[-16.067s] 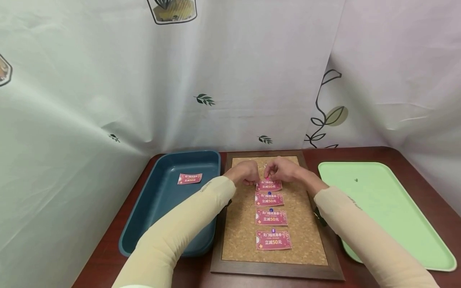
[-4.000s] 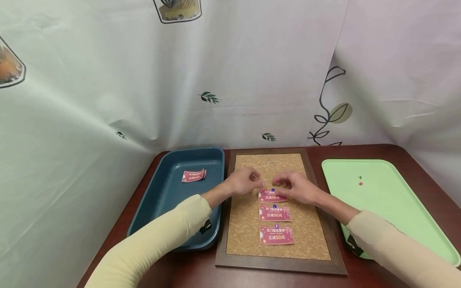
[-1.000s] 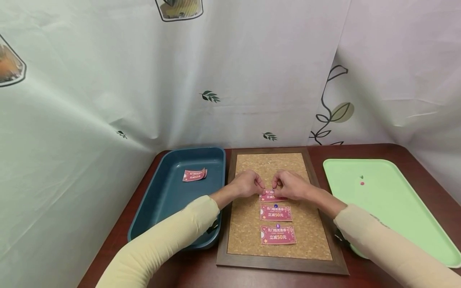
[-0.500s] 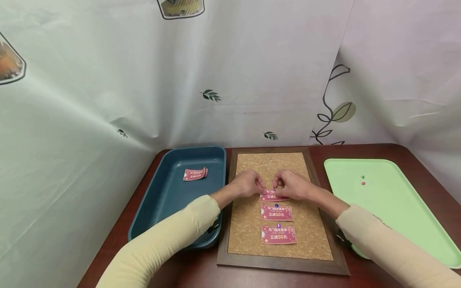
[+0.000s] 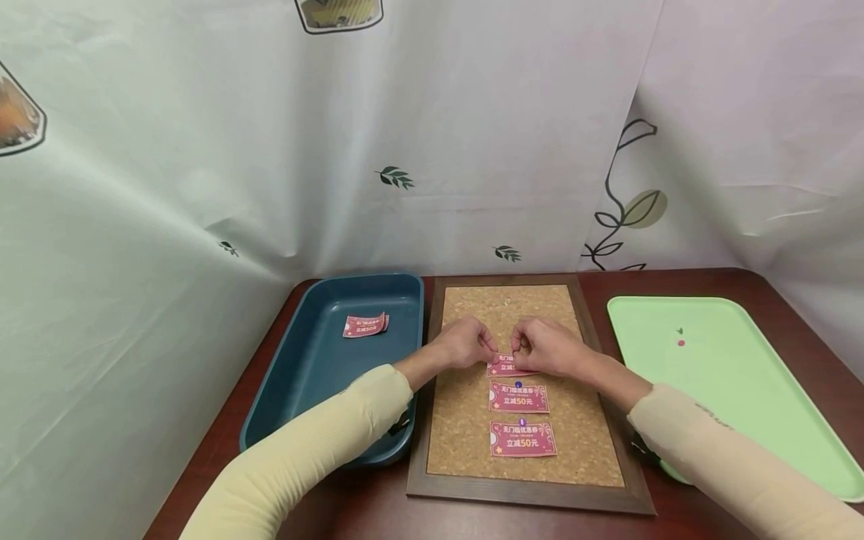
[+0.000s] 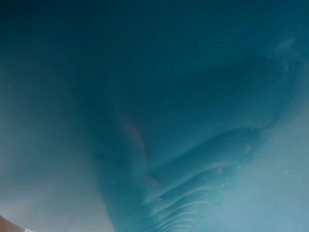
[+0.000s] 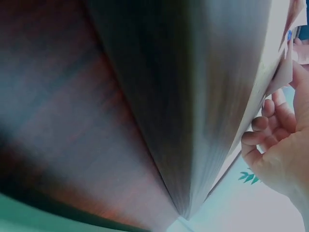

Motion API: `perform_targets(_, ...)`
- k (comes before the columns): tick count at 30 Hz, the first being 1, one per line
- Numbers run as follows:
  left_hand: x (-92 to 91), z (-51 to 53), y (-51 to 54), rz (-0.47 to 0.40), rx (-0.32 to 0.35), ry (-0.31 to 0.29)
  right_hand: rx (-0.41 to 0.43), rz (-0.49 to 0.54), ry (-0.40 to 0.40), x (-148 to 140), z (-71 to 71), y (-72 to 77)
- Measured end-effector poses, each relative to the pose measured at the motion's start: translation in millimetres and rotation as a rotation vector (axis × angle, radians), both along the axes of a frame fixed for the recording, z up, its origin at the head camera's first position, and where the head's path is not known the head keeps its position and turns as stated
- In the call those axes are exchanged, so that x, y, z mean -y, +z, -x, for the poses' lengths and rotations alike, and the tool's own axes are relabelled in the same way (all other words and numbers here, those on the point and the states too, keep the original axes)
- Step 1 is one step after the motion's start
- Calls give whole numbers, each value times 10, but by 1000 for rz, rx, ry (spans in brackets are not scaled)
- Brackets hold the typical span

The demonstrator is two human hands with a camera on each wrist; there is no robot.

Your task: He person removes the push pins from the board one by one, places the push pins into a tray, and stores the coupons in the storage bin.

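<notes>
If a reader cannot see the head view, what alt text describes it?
A person's left hand and right hand pinch at the far edge of the farthest pink coupon in a column of three on a framed corkboard. A dark blue tray holding more coupons lies to the left, a light green tray to the right.

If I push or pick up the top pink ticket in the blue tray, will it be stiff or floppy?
Probably a bit floppy: the ticket looks like thin paper, and its right end curls up. It's likely light and could slide easily, since no pin shows holding it to the blue tray.
</notes>
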State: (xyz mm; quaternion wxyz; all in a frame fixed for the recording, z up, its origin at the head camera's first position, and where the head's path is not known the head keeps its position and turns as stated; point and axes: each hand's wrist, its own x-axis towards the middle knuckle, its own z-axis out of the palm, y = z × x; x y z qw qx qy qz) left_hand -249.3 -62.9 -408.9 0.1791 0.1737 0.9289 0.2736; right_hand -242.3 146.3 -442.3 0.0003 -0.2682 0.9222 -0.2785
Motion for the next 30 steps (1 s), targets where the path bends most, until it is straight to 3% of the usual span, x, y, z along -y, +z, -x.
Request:
perform_targets(15,9,1,0,-4,-4,0,-51,-51,11,13,20,-18)
perform_targets(30,6,1,-2,-5,5,4,-70,-16,20,-4,24,-62)
